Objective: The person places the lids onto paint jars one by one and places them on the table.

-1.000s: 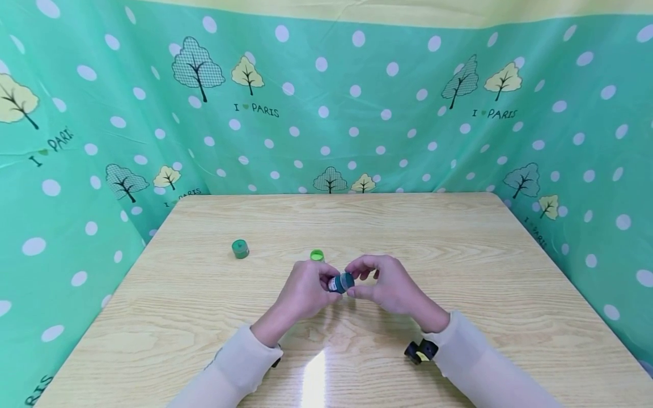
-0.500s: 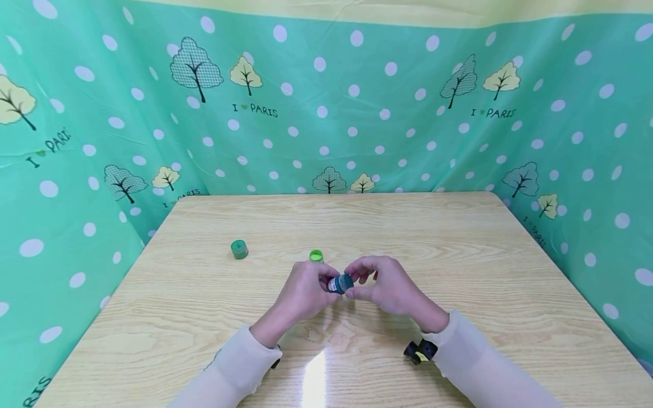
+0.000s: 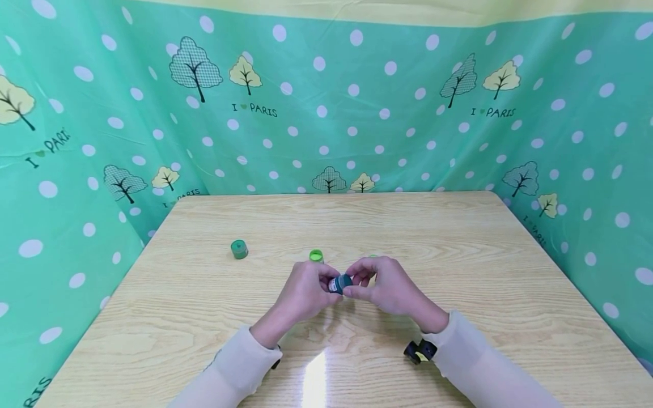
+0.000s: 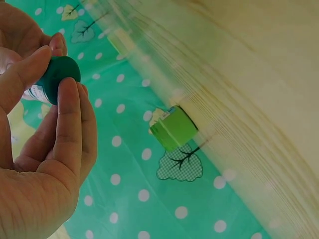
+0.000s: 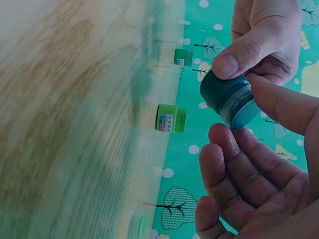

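Observation:
My left hand (image 3: 306, 286) grips a small dark teal paint jar (image 3: 340, 284) between thumb and fingers, tilted above the table. The jar's smooth round base (image 4: 64, 72) shows in the left wrist view. Its clear, ridged end (image 5: 241, 104) points towards my right hand (image 3: 390, 285). In the right wrist view my right thumb (image 5: 281, 102) lies against that end, with fingertips at its opposite edge. Beyond the left hand stands a light green jar (image 3: 316, 256), labelled in the right wrist view. A pale green object (image 3: 373, 256) is mostly hidden behind my right hand.
Further left on the wooden table (image 3: 204, 317) stands a green jar (image 3: 239, 249). A polka-dot curtain (image 3: 326, 113) printed with trees closes off the back and both sides. Light reflects off the table's near edge.
My right thumb and fingers have moved slightly left, closer round the jar's end. The left hand stays nearly still with the jar. The pale green object shows a little more behind the right hand.

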`<state>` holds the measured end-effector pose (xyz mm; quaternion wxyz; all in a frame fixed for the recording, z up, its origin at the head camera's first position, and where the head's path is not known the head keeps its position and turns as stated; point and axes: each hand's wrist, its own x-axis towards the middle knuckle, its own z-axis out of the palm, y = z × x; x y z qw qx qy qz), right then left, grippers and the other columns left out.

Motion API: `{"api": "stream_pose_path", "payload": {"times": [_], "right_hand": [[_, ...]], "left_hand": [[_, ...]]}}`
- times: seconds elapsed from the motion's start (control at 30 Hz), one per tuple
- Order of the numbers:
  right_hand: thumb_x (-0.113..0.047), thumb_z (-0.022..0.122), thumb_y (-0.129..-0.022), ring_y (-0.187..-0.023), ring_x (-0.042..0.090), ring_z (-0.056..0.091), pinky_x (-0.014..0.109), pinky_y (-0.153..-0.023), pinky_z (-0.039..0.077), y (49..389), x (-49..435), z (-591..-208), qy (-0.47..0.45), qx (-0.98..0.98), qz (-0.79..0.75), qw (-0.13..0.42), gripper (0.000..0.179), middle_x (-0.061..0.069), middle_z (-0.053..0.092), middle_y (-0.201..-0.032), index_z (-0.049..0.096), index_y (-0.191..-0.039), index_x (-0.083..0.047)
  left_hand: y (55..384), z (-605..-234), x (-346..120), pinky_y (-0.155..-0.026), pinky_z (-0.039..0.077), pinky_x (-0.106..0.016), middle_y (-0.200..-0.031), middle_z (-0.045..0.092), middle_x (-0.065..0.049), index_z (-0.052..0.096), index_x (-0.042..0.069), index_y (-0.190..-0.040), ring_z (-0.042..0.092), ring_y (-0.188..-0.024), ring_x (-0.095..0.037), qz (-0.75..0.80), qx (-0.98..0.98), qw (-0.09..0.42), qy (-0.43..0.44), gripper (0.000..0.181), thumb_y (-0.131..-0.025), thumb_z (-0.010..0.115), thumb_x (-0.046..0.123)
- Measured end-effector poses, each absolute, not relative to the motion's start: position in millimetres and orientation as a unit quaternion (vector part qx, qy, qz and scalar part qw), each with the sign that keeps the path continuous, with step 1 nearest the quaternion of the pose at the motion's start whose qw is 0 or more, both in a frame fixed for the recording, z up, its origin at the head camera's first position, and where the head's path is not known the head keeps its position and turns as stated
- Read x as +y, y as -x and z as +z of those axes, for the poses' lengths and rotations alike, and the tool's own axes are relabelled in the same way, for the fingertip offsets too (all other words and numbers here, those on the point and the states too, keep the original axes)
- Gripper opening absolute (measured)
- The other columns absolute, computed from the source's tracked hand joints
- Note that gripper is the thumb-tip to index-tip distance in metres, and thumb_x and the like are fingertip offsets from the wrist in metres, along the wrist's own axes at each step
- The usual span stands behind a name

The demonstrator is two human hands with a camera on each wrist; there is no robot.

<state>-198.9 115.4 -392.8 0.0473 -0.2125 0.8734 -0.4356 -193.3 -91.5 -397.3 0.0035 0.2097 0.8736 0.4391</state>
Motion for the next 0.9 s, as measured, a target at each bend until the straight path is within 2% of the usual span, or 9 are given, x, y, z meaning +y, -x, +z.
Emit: {"api": "stream_pose_path", "payload": {"times": [0.23, 0.47, 0.63, 0.9], "right_hand": [[-0.028, 0.085, -0.086, -0.080, 0.016, 0.061, 0.029, -0.066, 0.051, 197.3, 115.1, -392.6, 0.206, 0.878, -0.429, 0.050, 0.022, -0.007, 0.067, -0.085, 0.076, -0.101, -0.015], [-0.021, 0.088, -0.082, -0.083, 0.017, 0.062, 0.029, -0.068, 0.050, 197.5, 117.8, -391.0, 0.234, 0.879, -0.414, 0.044, 0.040, -0.006, 0.069, -0.096, 0.073, -0.117, -0.012], [-0.018, 0.089, -0.082, -0.084, 0.018, 0.062, 0.029, -0.069, 0.050, 197.7, 118.0, -390.6, 0.246, 0.881, -0.403, 0.038, 0.035, -0.009, 0.070, -0.098, 0.074, -0.114, -0.016], [-0.020, 0.087, -0.084, -0.082, 0.016, 0.061, 0.027, -0.063, 0.049, 197.5, 117.3, -390.2, 0.239, 0.881, -0.406, 0.043, 0.027, -0.009, 0.068, -0.089, 0.075, -0.108, -0.015]], "left_hand": [[193.2, -397.9, -91.4, -0.063, 0.056, -0.018, -0.084, 0.074, -0.005, 0.078, 0.002, -0.093, 0.066, -0.069, -0.006, 0.441, 0.873, 0.007, -0.210, 0.021, -0.075, 0.086, -0.005], [192.7, -397.7, -91.4, -0.064, 0.057, -0.019, -0.086, 0.074, -0.005, 0.078, 0.002, -0.095, 0.067, -0.070, -0.006, 0.437, 0.875, 0.011, -0.209, 0.023, -0.075, 0.088, -0.003], [192.9, -398.1, -91.3, -0.064, 0.057, -0.019, -0.086, 0.074, -0.005, 0.078, 0.002, -0.095, 0.067, -0.071, -0.006, 0.440, 0.873, 0.015, -0.207, 0.023, -0.074, 0.088, -0.004], [192.3, -397.3, -90.2, -0.063, 0.057, -0.019, -0.085, 0.074, -0.004, 0.078, 0.002, -0.094, 0.066, -0.070, -0.006, 0.444, 0.872, 0.016, -0.206, 0.021, -0.075, 0.087, -0.003]]}}
